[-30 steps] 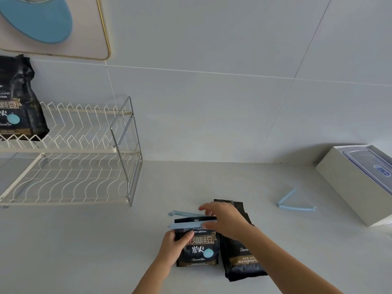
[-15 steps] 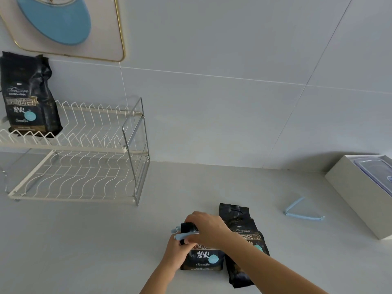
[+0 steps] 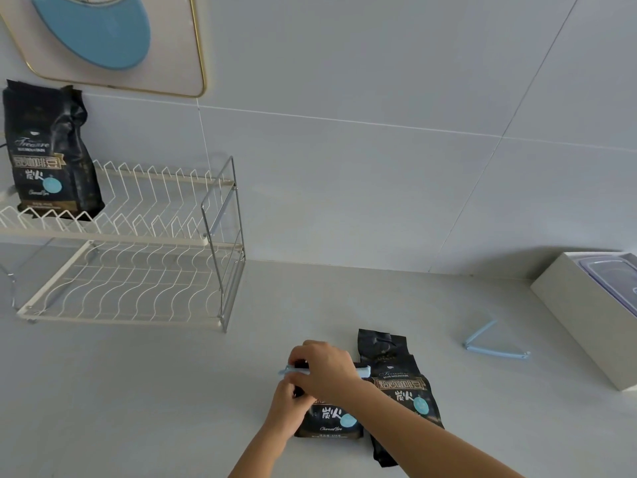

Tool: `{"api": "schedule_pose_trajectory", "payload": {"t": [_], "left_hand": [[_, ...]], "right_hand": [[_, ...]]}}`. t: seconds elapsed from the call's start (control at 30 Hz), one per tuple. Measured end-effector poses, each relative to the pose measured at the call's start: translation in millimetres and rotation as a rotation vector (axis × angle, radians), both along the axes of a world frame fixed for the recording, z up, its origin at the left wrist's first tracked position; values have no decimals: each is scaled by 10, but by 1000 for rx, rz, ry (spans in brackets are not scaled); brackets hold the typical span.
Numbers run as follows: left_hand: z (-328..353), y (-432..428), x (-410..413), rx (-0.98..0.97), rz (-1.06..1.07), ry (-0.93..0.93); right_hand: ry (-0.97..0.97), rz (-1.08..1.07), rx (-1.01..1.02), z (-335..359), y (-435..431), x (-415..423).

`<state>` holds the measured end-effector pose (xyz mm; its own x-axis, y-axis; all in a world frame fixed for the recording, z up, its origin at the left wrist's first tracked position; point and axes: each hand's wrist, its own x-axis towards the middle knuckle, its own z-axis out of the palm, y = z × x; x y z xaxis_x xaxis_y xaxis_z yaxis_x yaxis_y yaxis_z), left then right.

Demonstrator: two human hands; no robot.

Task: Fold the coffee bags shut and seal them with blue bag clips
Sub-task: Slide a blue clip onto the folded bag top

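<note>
- While right hand (image 3: 325,369) pinches blue clip (image 3: 363,370) onto folded bag (image 3: 327,417) near counter's (image 3: 172,391) front edge, left hand (image 3: 287,396) clamps bag top steady
- Second bag (image 3: 400,384) alongside, unclipped; spare clip (image 3: 493,345) lies open toward right edge

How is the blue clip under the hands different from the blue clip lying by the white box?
The clip under the hands looks closed flat across the folded top of a coffee bag; the spare clip lies open in a V. The first is gripped by the right hand and left hand; the spare rests untouched on the counter. Both are light blue.
</note>
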<state>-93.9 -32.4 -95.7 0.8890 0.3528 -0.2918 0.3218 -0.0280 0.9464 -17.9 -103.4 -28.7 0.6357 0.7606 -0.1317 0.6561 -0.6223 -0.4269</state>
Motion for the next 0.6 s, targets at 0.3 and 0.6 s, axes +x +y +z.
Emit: {"api": "schedule_pose_trajectory", "payload": {"t": [0.3,0.6], "left_hand": [[-26,16,5,-5,-9,76],[152,242,-112,-108,-34,0]], "right_hand": [[0,-32,62,-53,13,-18],[66,-96,82,-56,-20,19]]}}
